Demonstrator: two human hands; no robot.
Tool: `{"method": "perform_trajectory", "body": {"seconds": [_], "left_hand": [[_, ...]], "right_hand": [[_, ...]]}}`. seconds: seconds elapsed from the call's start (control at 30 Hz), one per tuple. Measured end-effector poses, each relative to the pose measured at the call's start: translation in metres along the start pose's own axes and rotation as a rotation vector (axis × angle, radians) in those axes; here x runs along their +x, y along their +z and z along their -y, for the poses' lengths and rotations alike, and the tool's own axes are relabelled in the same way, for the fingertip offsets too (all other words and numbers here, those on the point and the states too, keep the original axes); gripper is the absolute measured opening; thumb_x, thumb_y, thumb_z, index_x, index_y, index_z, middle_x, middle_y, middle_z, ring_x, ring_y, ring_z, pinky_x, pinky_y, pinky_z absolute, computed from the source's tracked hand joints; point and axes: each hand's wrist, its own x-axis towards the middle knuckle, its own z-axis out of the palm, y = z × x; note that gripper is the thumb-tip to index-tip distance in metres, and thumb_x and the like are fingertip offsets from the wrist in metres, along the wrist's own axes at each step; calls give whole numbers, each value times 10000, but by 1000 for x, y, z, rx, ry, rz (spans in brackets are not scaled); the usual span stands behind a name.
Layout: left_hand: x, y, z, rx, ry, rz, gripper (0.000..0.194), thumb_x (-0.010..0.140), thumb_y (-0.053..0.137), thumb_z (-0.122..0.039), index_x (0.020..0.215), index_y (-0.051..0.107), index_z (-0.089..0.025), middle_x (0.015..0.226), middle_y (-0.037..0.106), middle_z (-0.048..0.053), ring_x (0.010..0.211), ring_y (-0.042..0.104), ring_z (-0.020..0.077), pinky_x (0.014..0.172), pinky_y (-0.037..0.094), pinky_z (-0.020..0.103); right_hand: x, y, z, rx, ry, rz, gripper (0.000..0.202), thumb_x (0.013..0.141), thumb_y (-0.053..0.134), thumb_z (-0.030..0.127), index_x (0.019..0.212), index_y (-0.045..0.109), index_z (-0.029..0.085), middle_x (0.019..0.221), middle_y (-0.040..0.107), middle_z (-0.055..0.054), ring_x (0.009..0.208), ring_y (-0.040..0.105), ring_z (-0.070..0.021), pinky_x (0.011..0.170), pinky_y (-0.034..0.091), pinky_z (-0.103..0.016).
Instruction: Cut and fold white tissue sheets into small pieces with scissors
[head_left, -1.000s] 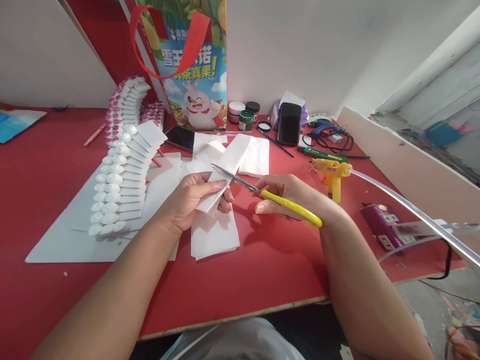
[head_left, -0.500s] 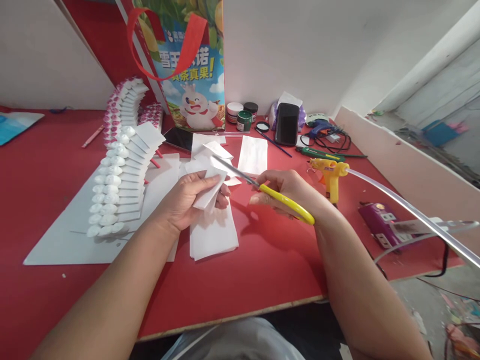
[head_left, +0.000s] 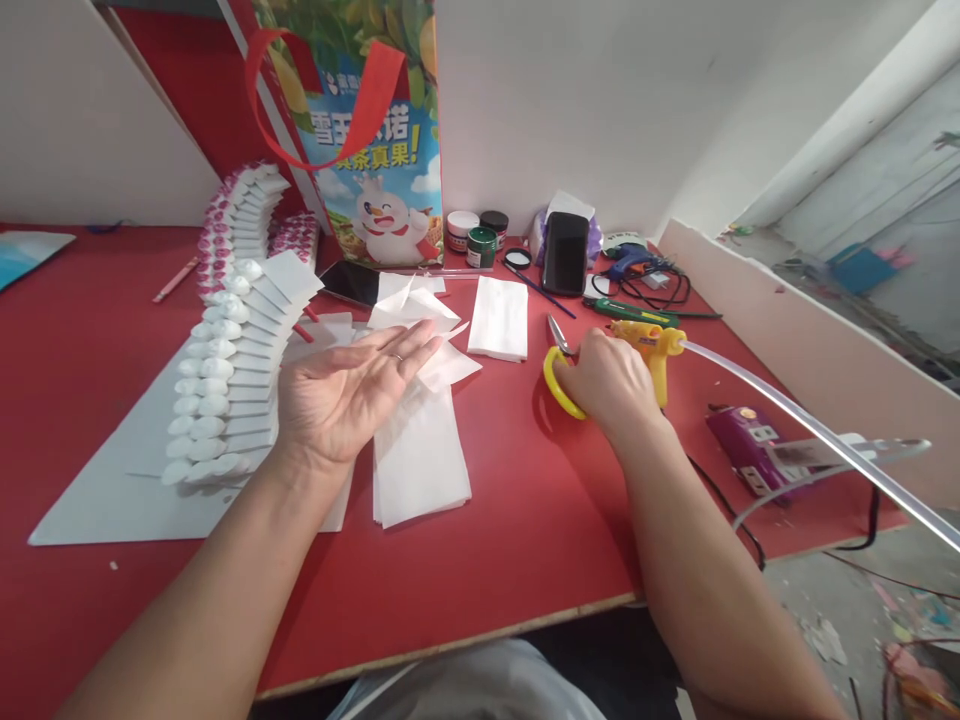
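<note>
My left hand (head_left: 360, 385) is turned palm up with its fingers stretched out, and nothing lies in it. Behind and beneath its fingers are cut pieces of thin white paper (head_left: 450, 368). A stack of white paper strips (head_left: 421, 470) lies just in front of them. My right hand (head_left: 611, 375) is closed around yellow-handled scissors (head_left: 561, 385), low over the red table, with the blades pointing away from me. Its fingertips are hidden behind the hand. Just beyond this hand is a yellow glue gun (head_left: 652, 345) with a long clear glue stick.
On the left, a curved row of white pieces (head_left: 240, 380) rests on a white board (head_left: 112, 490). A folded paper stack (head_left: 499, 318), paint jars (head_left: 480, 240), a phone (head_left: 566, 255) and a printed bag (head_left: 375, 170) stand farther back. A purple box (head_left: 750, 450) lies right.
My left hand has let go of the folded paper and opened palm up. My right hand has moved right and down with the scissors, toward the glue gun.
</note>
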Motion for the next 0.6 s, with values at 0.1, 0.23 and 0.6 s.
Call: {"method": "perform_trajectory", "body": {"seconds": [0.1, 0.23, 0.6], "left_hand": [[3, -1, 4, 179, 52, 36, 624, 726, 532, -78, 1349, 507, -37, 1432, 586, 216, 1300, 613, 263, 1058, 523, 372], [8, -10, 14, 860, 305, 90, 293, 814, 703, -203, 1106, 691, -188, 1239, 683, 85, 895, 701, 181, 759, 576, 302], [16, -28, 35, 1641, 731, 427, 298, 982, 468, -128, 999, 762, -179, 1366, 672, 132, 1432, 491, 306, 1133, 476, 507]], "right_hand": [[-2, 0, 0, -45, -8, 26, 375, 914, 562, 368, 1154, 635, 89, 1058, 731, -218, 1022, 701, -362, 696, 459, -351], [-9, -7, 6, -77, -52, 34, 324, 965, 527, 392, 1074, 687, 132, 1016, 735, -182, 1002, 703, -339, 698, 452, -343], [37, 8, 53, 179, -280, 55, 461, 875, 720, 420, 1209, 629, 114, 1286, 608, -199, 1058, 649, -299, 823, 467, -331]]}}
